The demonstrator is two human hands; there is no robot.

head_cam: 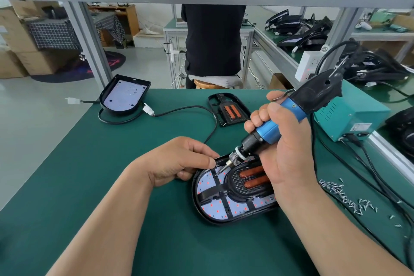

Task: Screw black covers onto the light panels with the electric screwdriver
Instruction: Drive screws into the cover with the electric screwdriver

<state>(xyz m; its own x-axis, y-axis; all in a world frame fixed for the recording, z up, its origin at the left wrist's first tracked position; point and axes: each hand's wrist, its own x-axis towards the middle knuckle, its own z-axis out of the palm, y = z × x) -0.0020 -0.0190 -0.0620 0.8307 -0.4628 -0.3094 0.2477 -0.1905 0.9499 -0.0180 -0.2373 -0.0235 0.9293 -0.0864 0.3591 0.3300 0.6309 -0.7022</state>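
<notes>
Your right hand (pixel 289 148) grips screwdriver (pixel 268 130), bit down on cover (pixel 210 192) seated on panel (pixel 238 208); left hand (pixel 177 159) grips panel's far rim. Judged early: second panel (pixel 124 96) beyond-left of panel uncovered, spare cover (pixel 228 110) beyond panel, screws (pixel 345 196) right of it.

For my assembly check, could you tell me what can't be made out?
Head view:
- Screw under the bit tip: too small to confirm.
- Right end of the light panel: hidden by the right hand gripping the electric screwdriver.
- Label on the teal box: too small to read.
</notes>
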